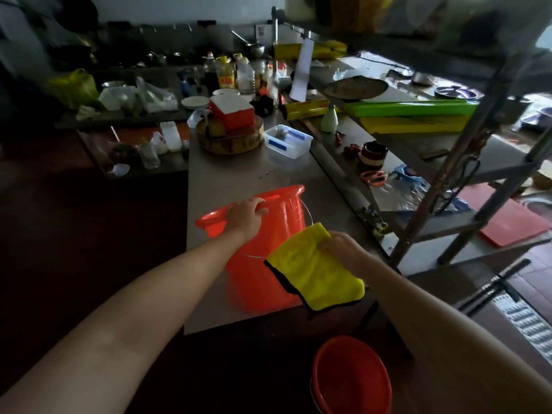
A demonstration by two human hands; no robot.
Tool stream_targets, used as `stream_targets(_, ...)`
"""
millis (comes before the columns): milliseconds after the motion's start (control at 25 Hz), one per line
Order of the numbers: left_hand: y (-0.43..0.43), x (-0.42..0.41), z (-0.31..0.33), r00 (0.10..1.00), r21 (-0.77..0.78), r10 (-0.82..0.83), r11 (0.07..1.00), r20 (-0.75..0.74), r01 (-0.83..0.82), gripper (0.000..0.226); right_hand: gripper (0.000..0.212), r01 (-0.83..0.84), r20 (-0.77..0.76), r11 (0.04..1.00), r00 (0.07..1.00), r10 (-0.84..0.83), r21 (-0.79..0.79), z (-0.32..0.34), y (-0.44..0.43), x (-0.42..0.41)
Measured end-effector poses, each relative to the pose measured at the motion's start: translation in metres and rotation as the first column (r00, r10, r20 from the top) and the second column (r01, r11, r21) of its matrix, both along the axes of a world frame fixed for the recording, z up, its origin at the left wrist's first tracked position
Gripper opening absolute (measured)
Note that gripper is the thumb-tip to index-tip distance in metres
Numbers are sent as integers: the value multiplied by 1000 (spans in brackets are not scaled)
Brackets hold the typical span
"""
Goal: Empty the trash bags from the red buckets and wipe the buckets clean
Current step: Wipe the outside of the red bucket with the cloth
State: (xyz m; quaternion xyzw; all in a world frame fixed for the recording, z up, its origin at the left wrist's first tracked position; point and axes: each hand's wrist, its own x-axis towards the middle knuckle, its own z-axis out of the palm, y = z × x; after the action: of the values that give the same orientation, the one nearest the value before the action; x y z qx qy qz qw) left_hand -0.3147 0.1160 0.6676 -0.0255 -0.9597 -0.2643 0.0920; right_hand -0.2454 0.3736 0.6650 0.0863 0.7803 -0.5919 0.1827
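Up top, glossy red bucket (pixel 263 258) stands upright, bagless.

one wide-angle view from the person's head, looking forward and steeply down, close over the grey steel counter (pixel 239 174), metal shelving rack (pixel 448 180) at right.

The near bucket (pixel 263 258) on the grey desk (pixel 239 174) is bright orange-red; the cloth (pixel 313 276) against it is yellow with black edging. A darker red bucket (pixel 352 377) sits on the floor, and far right lie a lime-green box (pixel 412 108) and a yellow box (pixel 415 124).
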Motion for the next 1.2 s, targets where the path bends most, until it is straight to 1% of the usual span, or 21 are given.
stream_targets(80,-19,-19,0,997,89,37,995,66,-43,36,23,25,48,998,999,-22,-54,-11,-17,-12)
stream_targets(160,-41,-36,-8,990,155,23,987,140,-45,39,20,84,71,993,994,-78,-89,-14,-35,-25)
stream_targets(240,-55,-43,-19,988,150,1,988,152,-24,42,21,129,95,989,988,-122,-78,-17,-49,-35)
stream_targets(320,-68,-45,-32,998,51,-25,998,51,23,54,22,153,130,987,981,-146,-44,-26,-67,-45)
stream_targets(360,-75,-43,-39,997,-47,-79,996,11,80,69,21,156,139,987,979,-152,-20,-30,-77,-50)
stream_targets(400,-84,-39,-46,987,-179,-160,970,30,163,86,18,167,142,986,976,-166,6,-33,-86,-53)
stream_targets(480,-108,-34,-56,941,-366,-275,870,198,331,114,12,181,138,982,973,-185,48,-34,-103,-61)
stream_targets(520,-122,-33,-61,917,-419,-300,821,264,389,124,17,175,135,983,974,-182,56,-34,-111,-66)
stream_targets(600,-141,-34,-68,903,-488,-311,764,297,423,132,31,151,138,984,977,-162,90,-34,-123,-77)
stream_targets(640,-148,-37,-72,902,-506,-312,750,298,426,131,31,140,142,983,977,-156,118,-36,-129,-83)
stream_targets(680,-152,-40,-74,902,-515,-320,742,290,429,128,25,135,150,979,976,-158,154,-37,-134,-87)
stream_targets(760,-156,-48,-79,899,-496,-387,750,206,437,115,13,143,151,969,973,-175,203,-41,-140,-95)
stream_targets(840,-162,-60,-76,891,-404,-444,800,100,444,94,22,168,147,962,968,-201,213,-45,-138,-102)
stream_targets(880,-168,-68,-71,904,-337,-423,844,58,417,85,24,175,149,960,966,-210,218,-48,-136,-106)
stream_targets(920,-174,-75,-64,931,-294,-364,889,15,352,77,21,175,150,957,965,-213,230,-47,-135,-107)
stream_targets(960,-179,-82,-59,957,-287,-286,922,-50,260,73,15,178,146,952,965,-219,249,-46,-136,-108)
stream_targets(1000,-183,-87,-56,962,-331,-238,926,-132,184,69,10,183,137,945,964,-226,271,-44,-139,-109)
stream_targets(1040,-186,-90,-57,946,-419,-260,894,-194,160,64,14,188,120,942,966,-229,277,-42,-140,-110)
stream_targets(1120,-185,-95,-64,880,-568,-406,797,-247,208,58,19,207,82,947,969,-233,245,-40,-145,-120)
stream_targets(1160,-182,-93,-69,862,-595,-453,765,-226,246,58,17,209,67,952,971,-229,226,-38,-147,-125)
stream_targets(1200,-179,-89,-73,869,-584,-456,765,-193,271,58,14,204,50,958,975,-218,202,-34,-151,-132)
